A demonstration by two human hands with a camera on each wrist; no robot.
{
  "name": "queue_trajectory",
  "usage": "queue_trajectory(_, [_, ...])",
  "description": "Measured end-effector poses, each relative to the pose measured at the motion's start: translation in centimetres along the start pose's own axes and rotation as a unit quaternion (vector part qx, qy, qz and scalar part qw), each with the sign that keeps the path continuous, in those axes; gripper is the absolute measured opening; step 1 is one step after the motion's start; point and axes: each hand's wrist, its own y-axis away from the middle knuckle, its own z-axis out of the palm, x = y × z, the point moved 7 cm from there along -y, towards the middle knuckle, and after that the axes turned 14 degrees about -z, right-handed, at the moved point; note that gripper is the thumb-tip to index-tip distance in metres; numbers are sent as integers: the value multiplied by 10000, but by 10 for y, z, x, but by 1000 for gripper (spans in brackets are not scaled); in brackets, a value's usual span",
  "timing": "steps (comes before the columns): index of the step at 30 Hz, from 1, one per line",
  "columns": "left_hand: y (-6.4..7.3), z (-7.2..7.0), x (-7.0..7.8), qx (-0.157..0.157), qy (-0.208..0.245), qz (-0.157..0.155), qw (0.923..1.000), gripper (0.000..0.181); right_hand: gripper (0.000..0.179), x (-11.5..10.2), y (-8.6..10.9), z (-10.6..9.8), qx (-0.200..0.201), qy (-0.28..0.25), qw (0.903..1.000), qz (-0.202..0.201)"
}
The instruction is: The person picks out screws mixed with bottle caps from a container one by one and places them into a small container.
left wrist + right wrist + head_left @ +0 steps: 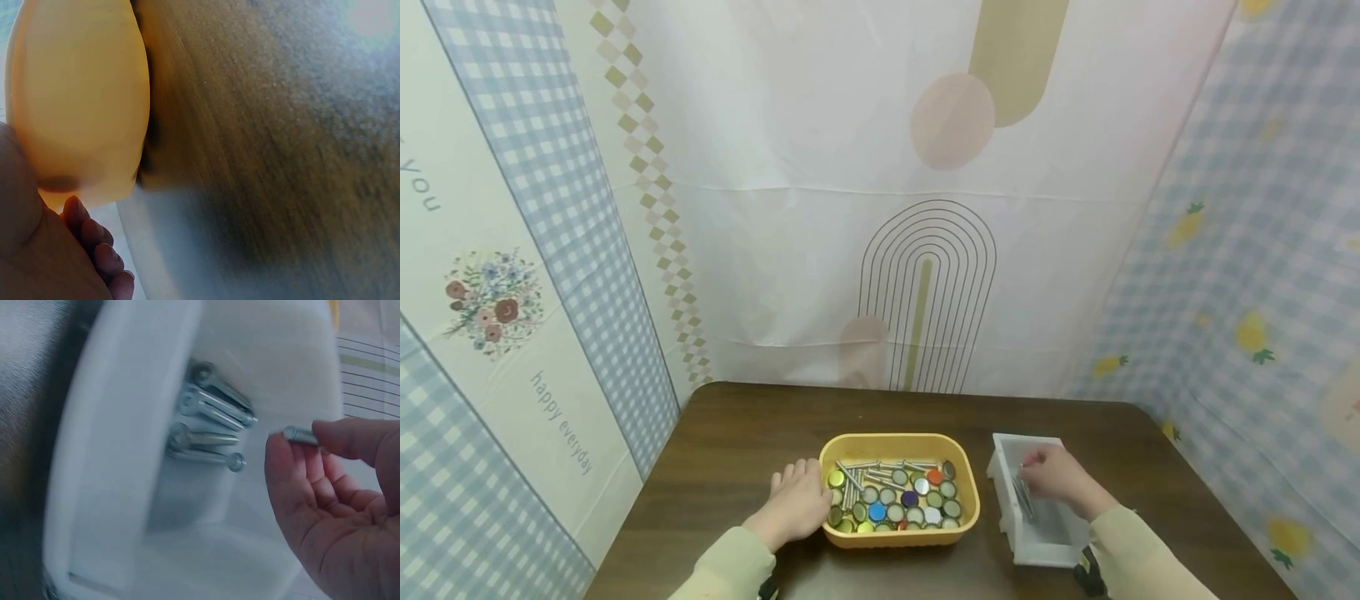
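My right hand (pixel 1060 479) is over a white plastic bin (pixel 1051 553) on the right side of the table. Between thumb and fingertips it pinches a silver bolt (pixel 302 435), whose threaded end shows in the right wrist view. Several more silver bolts (pixel 207 458) lie together along one wall inside that bin. To the left stands a yellow basket (pixel 898 540), holding mixed bottle caps (pixel 877 511) and silver bolts (pixel 850 477). My left hand (pixel 801 500) rests against the basket's left side, its fingers loosely bent in the left wrist view.
Both containers stand on a dark brown wooden table (pixel 737 433), with a narrow gap of tabletop between them. Behind the table hangs a white patterned cloth (pixel 790 275), and checked cloths (pixel 1195 333) close in the sides.
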Motion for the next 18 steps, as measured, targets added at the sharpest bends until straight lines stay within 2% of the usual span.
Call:
queue_trajectory(5, [1,-1,1,0,18,12,10000,28,8,10,0,10,91,252,9996,38])
queue_trajectory(10, [2,-1,1,21,4,43,10000,26,7,16,1,17,-10,523,9986,45])
queue_trajectory(18, [1,1,0,105,-31,-5,9999,27,17,17,0,20,-27,915,9957,-167])
